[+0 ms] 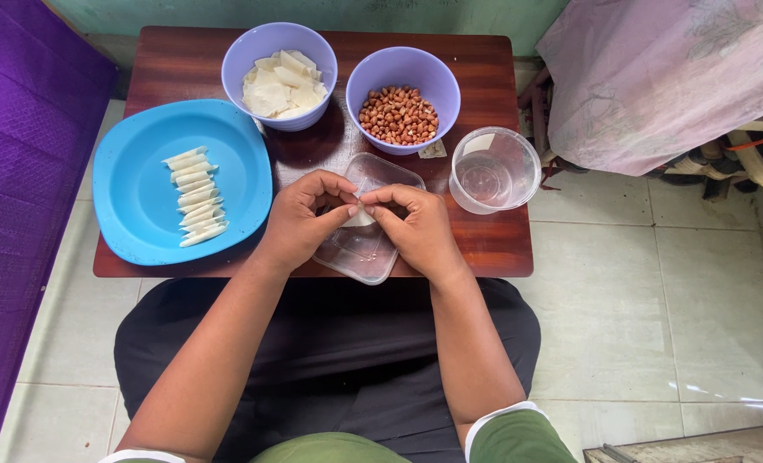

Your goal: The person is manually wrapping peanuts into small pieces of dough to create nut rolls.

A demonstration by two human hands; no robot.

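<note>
Over a clear lid (366, 249) on the wooden table (501, 244), left hand (300, 225) and right hand (416, 227) pinch one small pale wrapper (360, 216) between closed fingertips. About nine finished rolls (194, 195) line the blue plate (132, 206); many wrappers remain in the bowl (280, 81).

A home is suggested: a low wooden table (501, 249) is set on a pale tiled floor (656, 300). Beyond the fingers (347, 208), plastic bowls (278, 51) of food are seen; a draped cloth (656, 77) is beside.
</note>
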